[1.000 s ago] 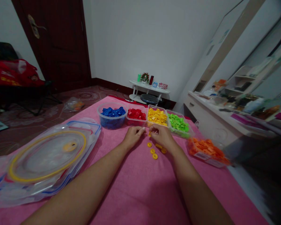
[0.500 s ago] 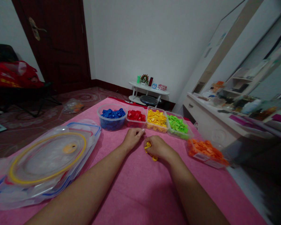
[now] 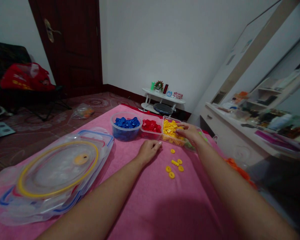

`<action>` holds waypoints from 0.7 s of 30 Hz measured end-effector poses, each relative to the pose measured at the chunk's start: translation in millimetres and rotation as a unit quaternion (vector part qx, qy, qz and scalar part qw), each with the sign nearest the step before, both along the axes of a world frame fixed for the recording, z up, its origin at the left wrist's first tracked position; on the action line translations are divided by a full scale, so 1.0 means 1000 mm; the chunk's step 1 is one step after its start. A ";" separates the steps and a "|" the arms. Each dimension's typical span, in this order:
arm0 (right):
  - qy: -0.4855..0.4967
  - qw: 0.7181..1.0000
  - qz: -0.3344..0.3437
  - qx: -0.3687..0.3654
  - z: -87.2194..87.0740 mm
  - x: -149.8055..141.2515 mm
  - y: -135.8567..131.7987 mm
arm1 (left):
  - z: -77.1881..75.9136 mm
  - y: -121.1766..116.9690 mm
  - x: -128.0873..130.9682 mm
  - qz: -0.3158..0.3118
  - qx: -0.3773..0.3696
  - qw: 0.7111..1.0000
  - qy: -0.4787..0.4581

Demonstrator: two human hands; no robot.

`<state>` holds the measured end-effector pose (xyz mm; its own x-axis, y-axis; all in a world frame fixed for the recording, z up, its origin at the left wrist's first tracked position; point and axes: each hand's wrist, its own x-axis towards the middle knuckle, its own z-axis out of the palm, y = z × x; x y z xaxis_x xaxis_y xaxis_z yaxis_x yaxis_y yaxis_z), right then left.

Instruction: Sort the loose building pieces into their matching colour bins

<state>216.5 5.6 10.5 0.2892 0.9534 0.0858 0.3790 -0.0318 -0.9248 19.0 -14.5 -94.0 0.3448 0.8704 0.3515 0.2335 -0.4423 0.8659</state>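
My right hand (image 3: 190, 134) is over the right side of the clear container of yellow pieces (image 3: 170, 130), fingers apart and touching the pieces at the top. It partly covers the container of green pieces (image 3: 189, 145). Palm down on the pink cloth (image 3: 140, 206), my left hand (image 3: 149, 150) rests with nothing visible in it, just in front of the container of red pieces (image 3: 151, 135). Between my arms lie several small yellow pieces: round ones with a hole, such as a yellow ring (image 3: 171, 175), and a yellow bar (image 3: 175, 163).
A round tub of blue pieces (image 3: 126, 133) stands left of the red ones. Stacked clear lids (image 3: 57, 166) cover the table's left side. Orange pieces (image 3: 240, 171) show behind my right forearm. A white dresser (image 3: 230, 128) is at the right.
My right hand has let go of the yellow pieces on the cloth and moved forward and right to the yellow container. My left hand stays in place. The view has shifted slightly.
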 end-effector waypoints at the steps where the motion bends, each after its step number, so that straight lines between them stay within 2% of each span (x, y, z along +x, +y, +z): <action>1: 0.000 1.000 -0.018 0.014 0.000 0.002 0.007 | -0.001 0.000 0.000 0.000 0.000 1.000 0.000; 5: -0.046 0.995 -0.064 0.060 -0.002 0.008 0.017 | -0.002 0.002 -0.001 -0.005 -0.001 1.000 0.002; 9: -0.132 0.985 -0.042 0.102 -0.013 0.012 0.001 | -0.001 0.001 0.000 -0.004 -0.002 1.000 0.001; 14: -0.291 0.955 0.062 0.010 -0.048 0.005 -0.038 | 0.002 -0.002 0.000 -0.005 -0.005 1.000 0.005; 18: -0.377 0.924 0.068 -0.003 -0.078 -0.003 -0.058 | 0.003 -0.003 0.000 -0.005 -0.001 1.000 0.004; 21: -0.380 0.923 0.051 0.015 -0.082 -0.002 -0.062 | 0.003 -0.003 0.000 -0.006 -0.004 1.000 0.005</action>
